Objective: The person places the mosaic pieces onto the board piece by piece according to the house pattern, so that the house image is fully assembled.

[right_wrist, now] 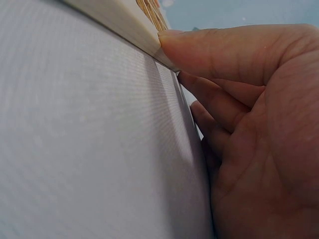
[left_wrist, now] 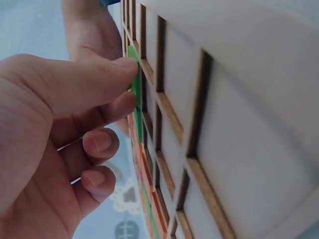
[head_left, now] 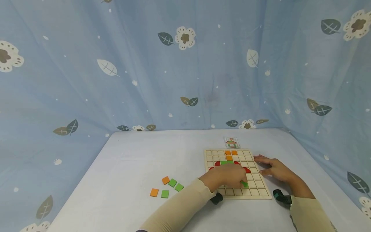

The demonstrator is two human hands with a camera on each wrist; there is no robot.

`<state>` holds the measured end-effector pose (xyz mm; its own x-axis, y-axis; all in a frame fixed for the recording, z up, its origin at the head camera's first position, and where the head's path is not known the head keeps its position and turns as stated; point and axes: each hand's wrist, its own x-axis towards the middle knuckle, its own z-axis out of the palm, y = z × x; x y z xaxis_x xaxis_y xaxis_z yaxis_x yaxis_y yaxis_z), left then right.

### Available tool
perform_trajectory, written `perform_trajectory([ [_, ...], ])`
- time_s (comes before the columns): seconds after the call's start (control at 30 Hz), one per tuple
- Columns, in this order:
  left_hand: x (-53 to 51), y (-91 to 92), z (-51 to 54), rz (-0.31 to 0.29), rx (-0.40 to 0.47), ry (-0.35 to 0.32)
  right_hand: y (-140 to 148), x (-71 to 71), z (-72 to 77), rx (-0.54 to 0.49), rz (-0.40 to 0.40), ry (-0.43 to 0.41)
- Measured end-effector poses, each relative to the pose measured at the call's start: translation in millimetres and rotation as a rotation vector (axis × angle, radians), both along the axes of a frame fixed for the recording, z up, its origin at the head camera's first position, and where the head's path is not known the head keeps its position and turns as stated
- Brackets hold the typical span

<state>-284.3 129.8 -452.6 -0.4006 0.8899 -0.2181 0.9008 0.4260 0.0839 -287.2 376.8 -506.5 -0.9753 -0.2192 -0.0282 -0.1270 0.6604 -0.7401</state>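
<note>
My left hand (head_left: 232, 175) reaches over the wooden grid board (head_left: 256, 192). In the left wrist view its thumb and index finger pinch a green tile (left_wrist: 135, 87) against the grid, with the other fingers loosely curled. My right hand (head_left: 276, 169) rests beside the board's right edge, and in the right wrist view its thumb (right_wrist: 199, 50) touches the board's side, fingers extended. Set in the upper part of the grid are orange round pieces (head_left: 227, 153), an orange square (head_left: 229, 158), green squares (head_left: 223, 163) and red curved pieces (head_left: 217, 164). My left hand and forearm hide part of the lower grid.
Loose orange tiles (head_left: 154, 192) and green tiles (head_left: 165, 194) lie on the white table (head_left: 130, 161) left of the board. Behind the board lies a pattern card (head_left: 232, 142). A blue printed curtain (head_left: 162, 77) hangs at the back.
</note>
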Motion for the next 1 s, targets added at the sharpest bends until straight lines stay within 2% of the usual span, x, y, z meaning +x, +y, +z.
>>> perform_trajectory([
  [0.3, -6.1, -7.9, 3.1, -0.003, 0.057, -0.038, 1.1, -3.2, -1.9, -0.001, 0.011, 0.012],
  [0.5, -5.6, -25.8, 16.7, 0.051, 0.065, -0.032, 2.3, -1.4, 0.0, 0.037, 0.014, 0.021],
  [0.67, -3.0, -40.6, 26.1, 0.072, 0.064, 0.005, 1.3, 2.6, 7.0, 0.042, 0.012, 0.026],
  [0.8, -3.0, -53.3, 25.1, 0.096, 0.055, 0.026, 0.3, 3.4, 7.9, 0.043, 0.006, 0.017],
  [1.0, -2.6, -76.2, 19.7, 0.139, 0.060, 0.018, -2.7, 2.8, 2.4, 0.037, -0.002, 0.011],
])
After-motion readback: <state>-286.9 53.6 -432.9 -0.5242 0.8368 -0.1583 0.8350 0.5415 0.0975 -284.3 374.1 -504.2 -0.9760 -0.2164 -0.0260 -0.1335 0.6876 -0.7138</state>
